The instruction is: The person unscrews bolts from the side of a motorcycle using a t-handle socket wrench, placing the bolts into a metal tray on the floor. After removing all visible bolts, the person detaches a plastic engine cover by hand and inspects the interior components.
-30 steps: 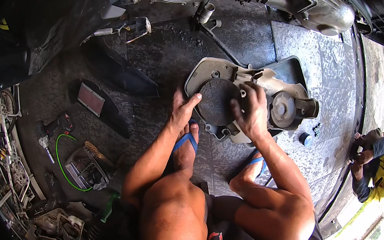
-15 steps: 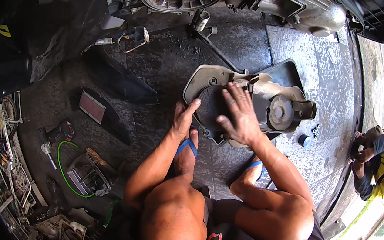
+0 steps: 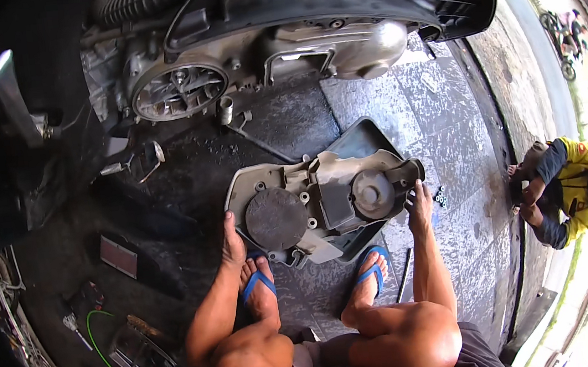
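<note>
Knees bent at 6 o'clock, feet in blue flip-flops (image 3: 261, 281) on dark oily floor (image 3: 280, 120). Between the feet and just beyond: grey engine side cover (image 3: 318, 206), lying flat, inner face up, round dark disc on its left half, smaller round hub on its right half. It sits on/over a dark tray (image 3: 361, 140) whose corner sticks out at 12 o'clock.

Left hand (image 3: 231, 241) at the cover's 8 o'clock edge, fingers together, pressed down against floor/cover rim; can't tell if it grips anything. Right hand (image 3: 418, 203) at the cover's 3 o'clock end, fingers curled at the rim by the hub, touching it; grip itself not clear.

Small dark bolts (image 3: 441, 196) just right of right hand. Thin rod (image 3: 405, 271) on floor beside right foot. At 9 o'clock: red-faced flat filter (image 3: 118, 256), green hose loop (image 3: 107, 346). Farther, 12 o'clock: scooter engine (image 3: 273, 49), open round housing, under black bodywork. At 3 o'clock, well apart: another person in yellow top (image 3: 573, 183), crouched.
</note>
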The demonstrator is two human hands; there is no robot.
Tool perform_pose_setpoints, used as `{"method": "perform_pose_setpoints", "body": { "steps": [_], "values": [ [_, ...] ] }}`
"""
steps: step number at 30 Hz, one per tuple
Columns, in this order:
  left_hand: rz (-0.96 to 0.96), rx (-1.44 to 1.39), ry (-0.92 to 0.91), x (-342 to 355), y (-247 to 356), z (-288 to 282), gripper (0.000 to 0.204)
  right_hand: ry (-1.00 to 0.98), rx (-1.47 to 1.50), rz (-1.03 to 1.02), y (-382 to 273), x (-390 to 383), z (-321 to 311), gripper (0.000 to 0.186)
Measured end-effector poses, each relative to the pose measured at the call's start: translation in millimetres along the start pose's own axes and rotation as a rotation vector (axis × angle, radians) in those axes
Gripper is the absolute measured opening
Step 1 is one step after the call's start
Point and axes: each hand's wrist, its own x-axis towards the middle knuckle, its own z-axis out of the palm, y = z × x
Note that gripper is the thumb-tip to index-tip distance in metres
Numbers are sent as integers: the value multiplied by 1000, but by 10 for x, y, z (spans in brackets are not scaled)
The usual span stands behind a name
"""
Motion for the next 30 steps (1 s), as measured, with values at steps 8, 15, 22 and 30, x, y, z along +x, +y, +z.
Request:
{"method": "perform_pose_setpoints", "body": {
  "steps": [8,15,22,30],
  "values": [
    [8,-96,165,176,309,-354,61,-124,189,-315,-501,30,261,51],
    [339,-306,-158,302,1354,163,74,-472,-37,-595,-1478,132,742,53],
    [384,-502,-70,524,1398,266,67,-549,-89,-562,-1761,311,1058,57],
    [297,-725,0,460,1532,456,66,-523,-36,-518,-1938,280,1242,57]
  ]
}}
